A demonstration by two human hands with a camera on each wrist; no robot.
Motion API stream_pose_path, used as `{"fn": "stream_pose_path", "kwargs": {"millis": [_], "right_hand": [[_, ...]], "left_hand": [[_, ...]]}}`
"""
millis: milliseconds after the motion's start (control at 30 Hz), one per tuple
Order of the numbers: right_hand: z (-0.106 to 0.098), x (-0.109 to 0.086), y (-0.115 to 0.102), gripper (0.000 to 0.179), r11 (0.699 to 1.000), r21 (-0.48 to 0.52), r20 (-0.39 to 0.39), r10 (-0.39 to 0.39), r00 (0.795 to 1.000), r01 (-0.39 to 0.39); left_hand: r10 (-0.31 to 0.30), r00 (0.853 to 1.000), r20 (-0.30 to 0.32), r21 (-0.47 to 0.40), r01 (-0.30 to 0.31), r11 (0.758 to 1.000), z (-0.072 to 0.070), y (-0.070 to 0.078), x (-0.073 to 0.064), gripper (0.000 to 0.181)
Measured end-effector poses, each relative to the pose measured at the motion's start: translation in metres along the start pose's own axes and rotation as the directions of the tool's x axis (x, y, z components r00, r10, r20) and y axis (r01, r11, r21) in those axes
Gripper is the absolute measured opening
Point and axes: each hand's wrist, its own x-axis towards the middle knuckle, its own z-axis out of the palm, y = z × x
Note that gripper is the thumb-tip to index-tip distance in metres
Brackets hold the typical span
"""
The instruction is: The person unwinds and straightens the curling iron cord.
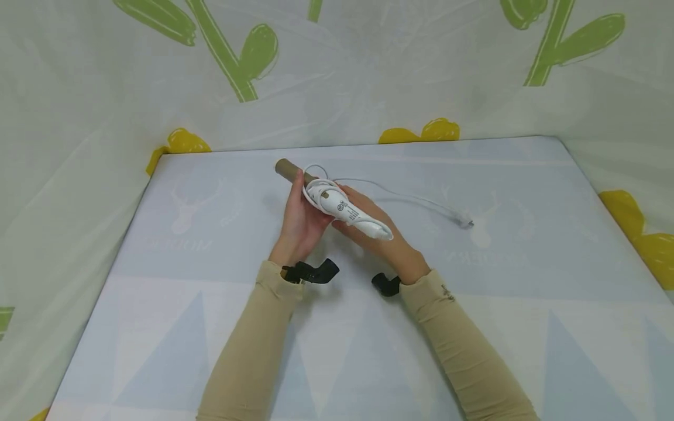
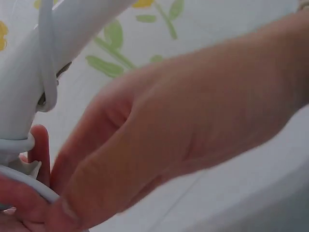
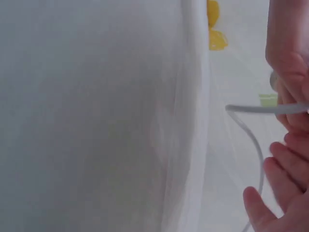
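Note:
A curling iron [image 1: 363,221] with a white handle and a brown barrel [image 1: 286,169] is held above the table. My left hand [image 1: 299,225] grips it from below, its thumb up beside the barrel. White cord [image 1: 312,193] is wound round the handle. My right hand [image 1: 381,231] is on the handle's right side, its fingertips partly hidden behind it. The left wrist view has a thumb and fingers pinching the cord [image 2: 36,182] near the white handle [image 2: 19,92]. From there the free cord [image 1: 389,190] trails right to its plug [image 1: 466,223].
The table [image 1: 174,327] has a pale cover printed with blue triangles and deer heads. White curtain-like cloth [image 1: 368,70] with green and yellow plant prints stands behind it and at both sides. Black wrist straps [image 1: 316,272] sit over the beige sleeves [image 1: 247,356].

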Motion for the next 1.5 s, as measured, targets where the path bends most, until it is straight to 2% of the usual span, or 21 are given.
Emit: {"fn": "stream_pose_path", "kwargs": {"millis": [67, 167, 267, 333, 433, 533, 667, 833, 967, 1133, 1233, 1433, 1500], "right_hand": [[-0.003, 0.000, -0.009, 0.055, 0.990, 0.115, 0.030, 0.084, 0.996, -0.087], [-0.005, -0.002, -0.017, 0.051, 0.947, 0.237, 0.078, 0.205, 0.976, -0.218], [-0.005, -0.004, -0.018, 0.047, 0.917, 0.310, 0.124, 0.222, 0.967, -0.250], [-0.003, -0.004, -0.016, 0.047, 0.919, 0.328, 0.142, 0.183, 0.973, -0.221], [0.004, -0.004, -0.006, 0.033, 0.928, 0.333, 0.148, 0.123, 0.981, -0.167], [0.012, -0.005, 0.004, 0.014, 0.965, 0.241, 0.130, 0.076, 0.989, -0.105], [0.018, -0.006, 0.008, 0.026, 0.990, 0.116, 0.147, 0.056, 0.988, -0.074], [0.019, -0.006, -0.003, 0.024, 0.991, 0.105, 0.159, 0.062, 0.985, -0.079], [0.015, -0.005, -0.012, 0.016, 0.996, 0.083, 0.146, 0.025, 0.989, -0.038], [0.001, -0.004, -0.020, 0.019, 0.998, 0.066, 0.117, 0.009, 0.993, -0.016], [-0.009, -0.005, -0.023, 0.019, 0.997, 0.083, 0.078, -0.003, 0.997, -0.003], [-0.025, -0.007, -0.031, 0.016, 0.995, 0.080, -0.017, -0.052, 0.999, 0.053], [-0.029, -0.008, -0.034, 0.015, 0.996, 0.075, -0.053, -0.050, 0.997, 0.054]], "left_hand": [[0.003, 1.000, 0.022, 0.004, -0.003, 1.000, 0.002, 0.000, -0.002, 0.058], [0.012, 0.999, 0.045, 0.002, -0.012, 1.000, 0.005, 0.000, -0.004, 0.048], [0.034, 0.998, 0.059, -0.029, -0.032, 0.999, 0.007, 0.001, -0.006, 0.046], [0.043, 0.997, 0.057, -0.046, -0.040, 0.998, 0.007, 0.002, -0.006, 0.050], [0.079, 0.996, 0.028, -0.094, -0.076, 0.993, 0.005, 0.005, -0.007, 0.050], [0.118, 0.993, -0.015, -0.114, -0.119, 0.986, 0.002, 0.007, -0.006, 0.051], [0.165, 0.983, -0.077, -0.168, -0.176, 0.970, -0.003, 0.007, -0.003, 0.056], [0.216, 0.967, -0.133, -0.250, -0.244, 0.937, -0.013, 0.013, 0.003, 0.057], [0.217, 0.960, -0.178, -0.322, -0.265, 0.909, -0.022, 0.021, 0.004, 0.056], [0.214, 0.945, -0.246, -0.385, -0.298, 0.873, -0.032, 0.032, 0.002, 0.056], [0.208, 0.940, -0.272, -0.379, -0.303, 0.875, -0.034, 0.036, 0.002, 0.055], [0.217, 0.941, -0.261, -0.310, -0.295, 0.904, -0.038, 0.040, 0.002, 0.048], [0.226, 0.938, -0.261, -0.309, -0.303, 0.901, -0.038, 0.041, 0.002, 0.045]]}}
